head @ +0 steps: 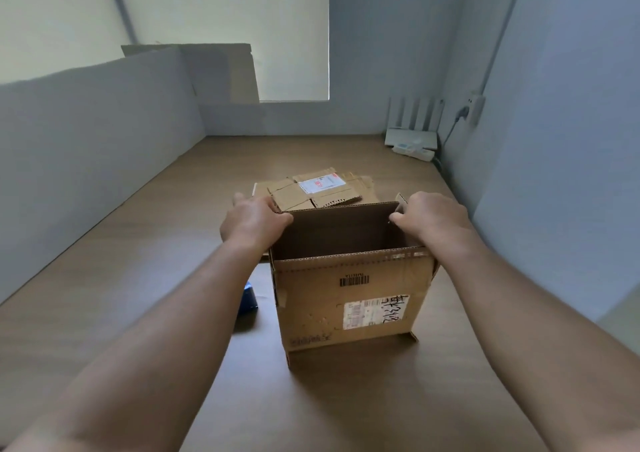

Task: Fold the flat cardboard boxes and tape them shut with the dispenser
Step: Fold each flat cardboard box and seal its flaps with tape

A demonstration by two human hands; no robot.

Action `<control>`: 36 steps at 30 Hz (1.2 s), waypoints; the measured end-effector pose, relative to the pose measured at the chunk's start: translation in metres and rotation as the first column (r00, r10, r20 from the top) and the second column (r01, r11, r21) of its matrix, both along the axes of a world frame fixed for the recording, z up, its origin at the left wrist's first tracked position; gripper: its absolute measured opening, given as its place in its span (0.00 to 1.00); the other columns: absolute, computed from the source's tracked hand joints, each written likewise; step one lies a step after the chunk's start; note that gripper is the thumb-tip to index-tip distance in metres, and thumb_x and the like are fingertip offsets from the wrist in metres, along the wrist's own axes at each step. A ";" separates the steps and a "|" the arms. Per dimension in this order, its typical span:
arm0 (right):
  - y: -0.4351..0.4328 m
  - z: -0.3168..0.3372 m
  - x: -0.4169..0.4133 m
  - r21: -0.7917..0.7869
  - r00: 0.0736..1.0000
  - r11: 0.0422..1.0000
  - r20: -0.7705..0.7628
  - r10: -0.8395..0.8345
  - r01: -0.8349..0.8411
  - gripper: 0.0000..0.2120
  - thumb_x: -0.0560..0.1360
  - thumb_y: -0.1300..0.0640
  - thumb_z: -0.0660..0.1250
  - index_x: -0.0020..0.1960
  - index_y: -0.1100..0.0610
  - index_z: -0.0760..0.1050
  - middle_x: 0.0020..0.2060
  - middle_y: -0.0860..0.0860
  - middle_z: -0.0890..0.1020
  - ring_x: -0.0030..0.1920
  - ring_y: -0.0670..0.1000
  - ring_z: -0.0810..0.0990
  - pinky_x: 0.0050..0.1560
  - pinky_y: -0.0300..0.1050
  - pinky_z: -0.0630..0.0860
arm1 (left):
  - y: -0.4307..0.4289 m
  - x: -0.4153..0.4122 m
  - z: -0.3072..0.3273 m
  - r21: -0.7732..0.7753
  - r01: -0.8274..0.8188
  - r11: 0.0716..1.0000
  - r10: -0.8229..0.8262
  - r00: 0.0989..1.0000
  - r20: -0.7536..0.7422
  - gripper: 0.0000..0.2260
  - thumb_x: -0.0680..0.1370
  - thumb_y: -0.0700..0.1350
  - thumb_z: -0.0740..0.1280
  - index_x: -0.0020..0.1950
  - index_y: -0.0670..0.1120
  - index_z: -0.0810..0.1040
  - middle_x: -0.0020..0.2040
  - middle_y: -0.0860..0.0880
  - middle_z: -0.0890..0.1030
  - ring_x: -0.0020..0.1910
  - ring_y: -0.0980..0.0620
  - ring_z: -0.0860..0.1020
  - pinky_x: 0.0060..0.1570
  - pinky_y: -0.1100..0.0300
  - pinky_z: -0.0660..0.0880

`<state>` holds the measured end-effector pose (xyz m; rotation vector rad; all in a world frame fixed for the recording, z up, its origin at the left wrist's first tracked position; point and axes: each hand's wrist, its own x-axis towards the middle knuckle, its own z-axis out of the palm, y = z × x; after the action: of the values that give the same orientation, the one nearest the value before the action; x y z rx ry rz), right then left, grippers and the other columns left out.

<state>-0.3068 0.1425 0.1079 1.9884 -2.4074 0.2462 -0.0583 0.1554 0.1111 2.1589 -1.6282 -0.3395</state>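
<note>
Left hand: the left hand [254, 221] is closed on the rim of the box [346, 299] at its far left top corner, thumb on the inner side and fingers curled over the outside.
Right hand: the right hand [431, 219] is closed on the far right top corner of the same rim, fingers curled in, with a small flap sticking up just behind the knuckles.
Between the hands: the box stands upright on the desk [156, 278], its top open and the brown inside showing. The far wall runs from one hand to the other.
Below the hands: the near wall faces the camera. It carries a printed barcode [354, 280] and, lower, a white label [375, 311] with black handwriting.
Beyond the hands: flat boxes [318, 192] lie stacked on the desk just behind the held box, a white label on top.
Under the left forearm: a blue object [249, 299] lies on the desk beside the box, mostly hidden; what it is cannot be told.
Far right of the hands: a white router [412, 129] and a power strip [414, 150] sit in the desk's back corner, under a wall socket [472, 108].
Far left of the hands: a grey partition [86, 122] edges the desk; a cardboard sheet [225, 74] leans behind it, before a pale blind [242, 18].
</note>
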 end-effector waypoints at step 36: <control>0.053 -0.055 0.023 0.287 0.975 0.934 0.128 0.184 -0.214 0.58 0.64 0.37 0.74 0.76 0.43 0.33 0.76 0.53 0.36 0.76 0.59 0.50 0.68 0.57 0.67 | 0.014 0.021 -0.065 -0.001 0.009 1.000 -0.009 0.977 -0.215 0.07 0.81 0.50 0.59 0.53 0.47 0.70 0.47 0.47 0.77 0.47 0.46 0.75 0.45 0.53 0.72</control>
<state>-0.2836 0.1953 0.0528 2.4084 -2.4244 -0.0246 -0.0375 0.1692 0.0462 2.0357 -1.5166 -0.5559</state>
